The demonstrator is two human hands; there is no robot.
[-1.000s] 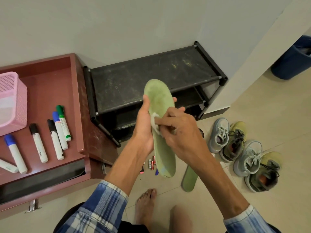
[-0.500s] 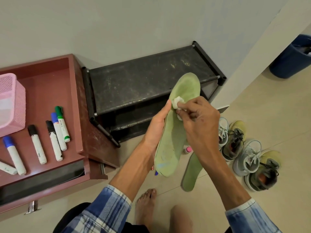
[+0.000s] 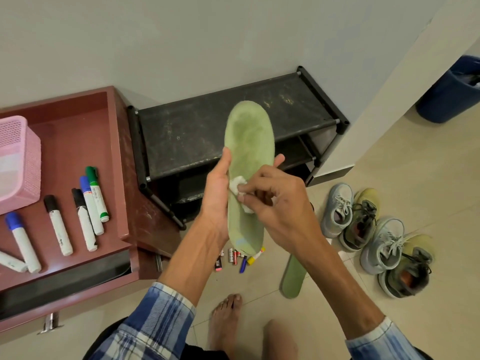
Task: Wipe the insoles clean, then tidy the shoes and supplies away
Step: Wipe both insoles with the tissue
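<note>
Legible text: none | markers (image 3: 96,193) in the drawer: printed labels, too blurred from here | batteries (image 3: 233,255) on the floor: print too small

L hand (image 3: 217,196), R hand (image 3: 281,214) bare; blue/white plaid sleeves (image 3: 155,326); barefoot.

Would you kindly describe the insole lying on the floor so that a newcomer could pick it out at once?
Find the black shoe rack against the wall, then the row of sneakers on the tiles to its right. Just left of those sneakers lies the floor insole, partly hidden under the right forearm. Unlike the held insole, it lies flat and untouched.
</note>
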